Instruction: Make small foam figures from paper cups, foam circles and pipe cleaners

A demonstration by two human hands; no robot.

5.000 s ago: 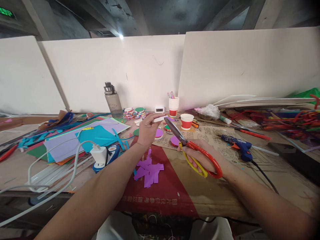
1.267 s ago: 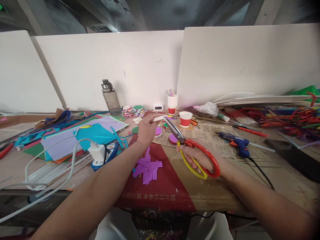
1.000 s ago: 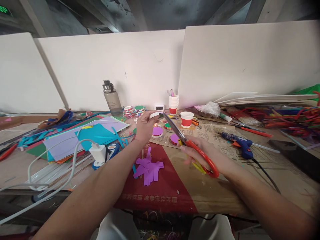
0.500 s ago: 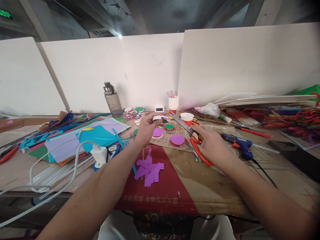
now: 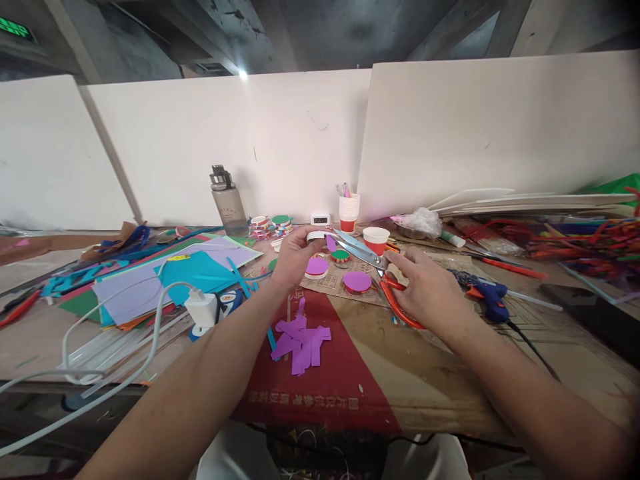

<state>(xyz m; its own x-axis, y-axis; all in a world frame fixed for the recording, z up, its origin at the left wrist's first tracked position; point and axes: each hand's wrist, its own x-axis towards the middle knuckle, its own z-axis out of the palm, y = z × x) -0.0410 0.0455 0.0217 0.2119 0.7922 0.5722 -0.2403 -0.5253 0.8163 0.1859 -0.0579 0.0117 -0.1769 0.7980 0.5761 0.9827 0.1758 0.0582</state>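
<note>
My left hand (image 5: pixel 296 257) pinches a small white paper ring (image 5: pixel 315 236), with a bit of purple paper (image 5: pixel 331 243) at its right side. In my right hand (image 5: pixel 425 283) are scissors with orange-red handles (image 5: pixel 395 303). Their blades (image 5: pixel 357 248) point left, and the tips reach the purple paper; whether they touch it I cannot tell. Below the hands lie two purple-topped discs (image 5: pixel 357 281) and a green-topped disc (image 5: pixel 341 255). Cut purple paper strips (image 5: pixel 304 343) are heaped on the red part of the cardboard (image 5: pixel 333 393).
Coloured paper sheets (image 5: pixel 195 277), a white charger (image 5: pixel 201 308) with a cable and a water bottle (image 5: pixel 229 203) are on the left. Paper cups (image 5: pixel 376 240) and a small clock (image 5: pixel 320 219) stand behind. A blue glue gun (image 5: pixel 490 298) lies at right.
The scissors have turned flatter, their blades now further apart and nearer the paper in my left hand. The purple paper piece now hangs downward beside the ring.
</note>
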